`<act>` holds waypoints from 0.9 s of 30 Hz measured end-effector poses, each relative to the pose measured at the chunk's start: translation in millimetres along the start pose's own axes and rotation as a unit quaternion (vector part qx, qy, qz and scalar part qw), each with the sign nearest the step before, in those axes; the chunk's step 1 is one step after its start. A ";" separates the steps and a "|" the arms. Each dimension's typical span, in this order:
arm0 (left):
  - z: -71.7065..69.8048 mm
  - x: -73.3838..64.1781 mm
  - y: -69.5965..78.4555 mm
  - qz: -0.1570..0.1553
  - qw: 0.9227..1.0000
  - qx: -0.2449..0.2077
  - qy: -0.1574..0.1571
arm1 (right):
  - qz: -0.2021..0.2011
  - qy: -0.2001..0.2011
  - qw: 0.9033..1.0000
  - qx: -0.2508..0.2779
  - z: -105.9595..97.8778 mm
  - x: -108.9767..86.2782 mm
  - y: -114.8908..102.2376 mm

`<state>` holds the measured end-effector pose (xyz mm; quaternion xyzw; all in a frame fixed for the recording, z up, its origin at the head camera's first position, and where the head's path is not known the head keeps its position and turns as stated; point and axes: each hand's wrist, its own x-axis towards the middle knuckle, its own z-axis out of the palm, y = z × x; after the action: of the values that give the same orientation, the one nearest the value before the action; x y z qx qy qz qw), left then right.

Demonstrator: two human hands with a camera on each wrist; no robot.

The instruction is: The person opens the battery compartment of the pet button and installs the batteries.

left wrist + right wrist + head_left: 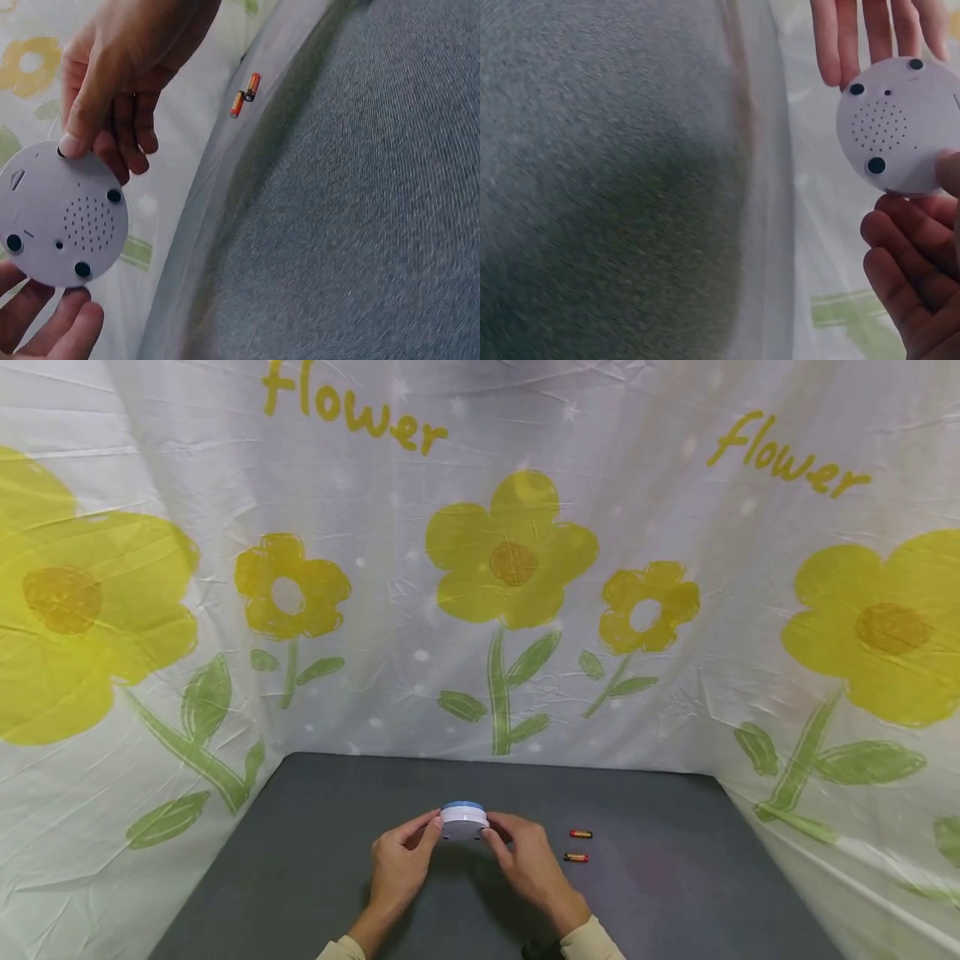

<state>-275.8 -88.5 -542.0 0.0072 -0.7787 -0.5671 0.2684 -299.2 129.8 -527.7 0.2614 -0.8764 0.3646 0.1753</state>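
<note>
disc [39,201] with holes [89,224], wrist views only

Disc [924,116] partly beyond right wrist view

Left grip [401,862] and right grip [529,857] in facing pinches

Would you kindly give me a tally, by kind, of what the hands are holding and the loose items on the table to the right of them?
Device: 1
Batteries: 2
Total: 3
</note>
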 end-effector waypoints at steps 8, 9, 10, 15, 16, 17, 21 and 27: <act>-1.8 3.8 7.7 0.025 0.995 -0.038 -0.091 | 0.002 -0.002 1.000 0.004 -11.3 4.5 -4.2; -2.2 4.7 9.0 0.027 0.994 -0.037 -0.097 | 0.003 -0.005 1.000 0.005 -12.4 5.2 -4.5; -2.6 5.7 10.2 0.029 0.994 -0.033 -0.101 | 0.007 -0.009 1.000 0.006 -13.4 5.8 -5.0; -4.0 11.7 15.6 0.046 0.992 -0.003 -0.117 | 0.015 -0.010 1.000 -0.006 -18.6 8.4 -7.2; -4.4 12.4 16.4 0.048 0.992 0.004 -0.120 | 0.014 -0.008 1.000 -0.010 -19.4 8.4 -7.9; -4.6 13.2 16.9 0.047 0.991 0.010 -0.124 | 0.014 -0.007 1.000 -0.012 -20.2 8.5 -8.5; -5.7 15.6 18.5 0.036 0.989 0.037 -0.138 | 0.012 -0.007 1.000 -0.018 -22.7 8.7 -10.9; -5.2 16.4 18.5 -0.011 0.986 0.030 -0.166 | 0.033 -0.020 0.999 -0.029 -22.3 8.1 -10.9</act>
<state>-282.2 -91.7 -517.8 -0.0704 -0.8289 -0.5397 0.1293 -296.7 136.9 -502.7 0.2342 -0.8981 0.3391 0.1536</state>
